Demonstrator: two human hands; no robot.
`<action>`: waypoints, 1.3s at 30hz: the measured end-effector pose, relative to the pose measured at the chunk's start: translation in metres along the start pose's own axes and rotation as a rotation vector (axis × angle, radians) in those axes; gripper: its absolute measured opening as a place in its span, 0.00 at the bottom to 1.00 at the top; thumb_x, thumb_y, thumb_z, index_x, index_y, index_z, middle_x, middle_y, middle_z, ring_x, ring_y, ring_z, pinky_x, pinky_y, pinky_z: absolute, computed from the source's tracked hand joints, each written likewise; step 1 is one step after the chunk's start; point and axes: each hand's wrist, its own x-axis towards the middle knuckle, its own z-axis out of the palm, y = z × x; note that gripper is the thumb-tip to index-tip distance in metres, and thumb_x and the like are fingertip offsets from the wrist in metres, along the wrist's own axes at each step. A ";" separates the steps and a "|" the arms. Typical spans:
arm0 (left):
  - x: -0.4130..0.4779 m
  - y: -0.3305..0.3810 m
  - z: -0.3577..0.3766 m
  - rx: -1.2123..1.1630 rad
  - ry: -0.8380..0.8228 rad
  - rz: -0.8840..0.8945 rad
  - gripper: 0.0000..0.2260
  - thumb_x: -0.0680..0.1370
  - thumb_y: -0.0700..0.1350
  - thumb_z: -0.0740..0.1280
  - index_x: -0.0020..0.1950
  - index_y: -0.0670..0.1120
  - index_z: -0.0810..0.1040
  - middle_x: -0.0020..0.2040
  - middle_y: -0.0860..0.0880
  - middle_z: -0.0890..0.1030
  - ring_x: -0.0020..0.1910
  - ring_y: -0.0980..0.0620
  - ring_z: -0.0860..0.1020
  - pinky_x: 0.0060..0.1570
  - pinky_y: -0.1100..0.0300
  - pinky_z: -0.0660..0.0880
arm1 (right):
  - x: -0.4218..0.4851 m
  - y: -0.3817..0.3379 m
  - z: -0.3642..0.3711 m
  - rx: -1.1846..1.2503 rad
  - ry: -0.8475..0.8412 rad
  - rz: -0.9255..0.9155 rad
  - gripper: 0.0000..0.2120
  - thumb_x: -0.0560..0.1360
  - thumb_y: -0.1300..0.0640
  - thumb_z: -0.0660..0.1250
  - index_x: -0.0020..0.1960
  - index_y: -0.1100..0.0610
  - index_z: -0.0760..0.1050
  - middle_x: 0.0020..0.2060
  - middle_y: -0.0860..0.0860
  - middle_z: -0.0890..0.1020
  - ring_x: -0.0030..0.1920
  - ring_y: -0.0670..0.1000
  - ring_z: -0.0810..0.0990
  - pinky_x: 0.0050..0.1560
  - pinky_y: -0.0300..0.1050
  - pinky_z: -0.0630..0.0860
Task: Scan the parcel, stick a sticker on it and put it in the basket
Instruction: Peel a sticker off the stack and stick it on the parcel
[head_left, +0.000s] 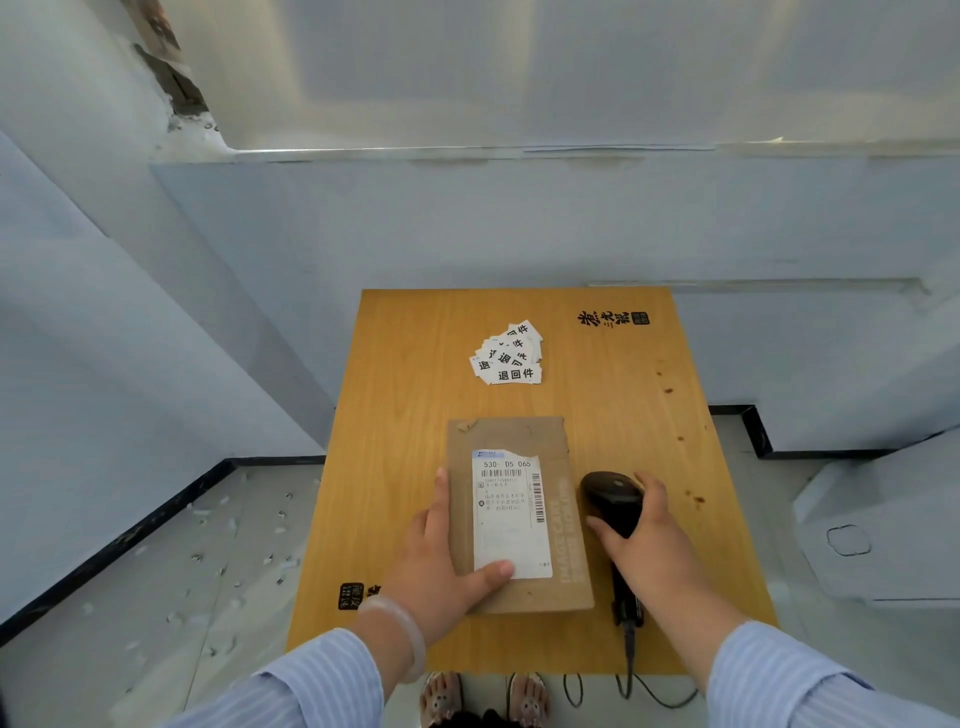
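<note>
A flat brown cardboard parcel (519, 441) lies on the wooden table (405, 395), its white shipping label (511, 512) with barcodes facing up. My left hand (441, 556) grips the parcel's left edge, thumb pressed on the label's lower part. My right hand (649, 540) is wrapped around a black barcode scanner (610, 493) lying just right of the parcel, head pointing away from me. A pile of white stickers (509, 356) with black characters lies farther back on the table. No basket is in view.
The scanner's black cable (629, 654) runs off the table's near edge to the floor. White walls stand behind and to the left. Paper scraps litter the floor (208, 561) at left. A white box-like object (883, 519) stands on the right.
</note>
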 end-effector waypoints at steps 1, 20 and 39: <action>0.002 -0.001 -0.003 -0.012 -0.008 -0.002 0.53 0.67 0.67 0.69 0.73 0.64 0.29 0.74 0.51 0.60 0.68 0.49 0.68 0.65 0.51 0.71 | -0.001 0.000 -0.003 -0.029 0.022 -0.006 0.39 0.72 0.38 0.66 0.75 0.44 0.50 0.63 0.54 0.76 0.57 0.57 0.79 0.49 0.50 0.78; 0.224 0.069 -0.068 0.280 0.001 0.153 0.14 0.78 0.49 0.66 0.64 0.54 0.77 0.57 0.53 0.80 0.54 0.52 0.77 0.55 0.60 0.71 | 0.178 -0.107 0.018 -0.244 -0.068 -0.364 0.17 0.79 0.55 0.61 0.68 0.47 0.73 0.63 0.52 0.74 0.61 0.53 0.75 0.61 0.48 0.72; 0.274 0.078 -0.046 0.458 -0.049 0.097 0.03 0.77 0.47 0.68 0.47 0.48 0.76 0.52 0.47 0.80 0.48 0.47 0.78 0.46 0.55 0.73 | 0.193 -0.114 0.026 -0.134 -0.032 -0.343 0.17 0.78 0.54 0.63 0.67 0.48 0.73 0.60 0.51 0.75 0.58 0.50 0.76 0.60 0.47 0.74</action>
